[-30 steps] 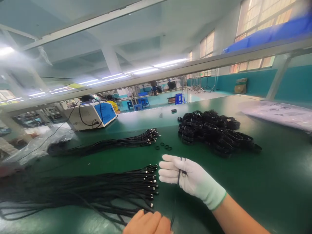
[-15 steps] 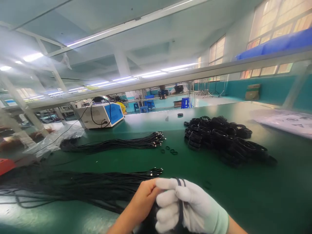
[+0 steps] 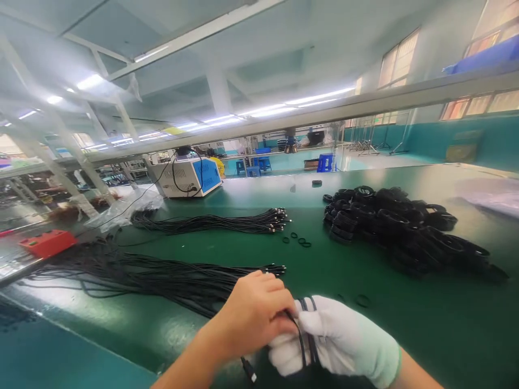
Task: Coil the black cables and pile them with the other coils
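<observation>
Wearing a white glove, my right hand [image 3: 340, 337] is closed on a black cable [image 3: 311, 346] looped around its fingers. My bare left hand [image 3: 259, 308] pinches part of the same cable at the glove's fingertips. A cable end with a metal-tipped plug [image 3: 248, 370] hangs below my left wrist. Left of my hands lies a long bundle of black cables [image 3: 162, 278], its tips just behind my left hand. Farther back is a second cable bundle [image 3: 227, 222]. To the right sits a large pile of coiled black cables [image 3: 389, 221].
Several small black rings [image 3: 302, 241] lie mid-table on the green tabletop [image 3: 227, 251]. A white and blue machine [image 3: 188, 177] stands at the back left, near clear plastic bags [image 3: 133, 208]. A red box [image 3: 47, 244] is far left. A shelf beam [image 3: 251, 128] crosses above.
My left hand has moved up and right over the gloved fingers, and a plug end now shows below it. The view has turned left, bringing more of the red box into sight.
</observation>
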The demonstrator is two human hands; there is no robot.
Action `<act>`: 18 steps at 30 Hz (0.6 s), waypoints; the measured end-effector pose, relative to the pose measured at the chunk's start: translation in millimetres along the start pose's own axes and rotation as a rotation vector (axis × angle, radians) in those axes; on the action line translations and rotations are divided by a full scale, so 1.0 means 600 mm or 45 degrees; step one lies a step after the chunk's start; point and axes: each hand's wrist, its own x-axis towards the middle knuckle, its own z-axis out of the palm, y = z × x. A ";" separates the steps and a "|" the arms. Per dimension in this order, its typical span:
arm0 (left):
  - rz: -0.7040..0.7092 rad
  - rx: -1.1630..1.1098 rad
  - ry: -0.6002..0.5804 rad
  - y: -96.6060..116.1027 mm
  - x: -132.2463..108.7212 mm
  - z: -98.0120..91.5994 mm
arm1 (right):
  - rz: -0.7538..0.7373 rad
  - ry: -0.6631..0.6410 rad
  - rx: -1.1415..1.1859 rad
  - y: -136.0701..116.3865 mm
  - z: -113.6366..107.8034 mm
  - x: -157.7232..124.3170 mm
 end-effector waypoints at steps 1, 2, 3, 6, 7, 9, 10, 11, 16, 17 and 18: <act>-0.037 -0.076 -0.024 -0.006 0.004 -0.008 | 0.014 -0.023 0.039 0.001 -0.002 0.002; -0.086 -0.148 -0.034 -0.010 0.006 -0.011 | 0.004 -0.025 0.076 0.001 -0.005 0.005; -0.141 -0.203 -0.029 -0.010 0.006 -0.011 | -0.035 0.001 0.110 -0.001 -0.008 0.009; -0.227 -0.243 0.039 0.004 -0.004 0.003 | -0.237 0.229 0.193 -0.013 -0.020 0.020; -0.200 -0.217 0.072 0.011 -0.009 0.009 | -0.295 0.319 0.220 -0.017 -0.023 0.022; -0.098 -0.144 0.144 0.022 -0.018 0.019 | -0.379 0.448 0.245 -0.021 -0.028 0.023; -0.058 -0.108 0.185 0.023 -0.020 0.021 | -0.394 0.457 0.235 -0.021 -0.028 0.023; -0.046 -0.077 0.219 0.021 -0.020 0.021 | -0.374 0.421 0.213 -0.019 -0.027 0.022; -0.157 -0.244 0.069 -0.021 0.005 -0.007 | -0.026 0.074 0.190 -0.003 -0.003 0.013; -0.181 -0.353 0.002 -0.029 0.011 -0.010 | 0.025 0.042 0.215 -0.001 0.003 0.013; -0.211 -0.478 -0.056 -0.036 0.016 -0.010 | 0.078 0.009 0.249 0.000 0.008 0.012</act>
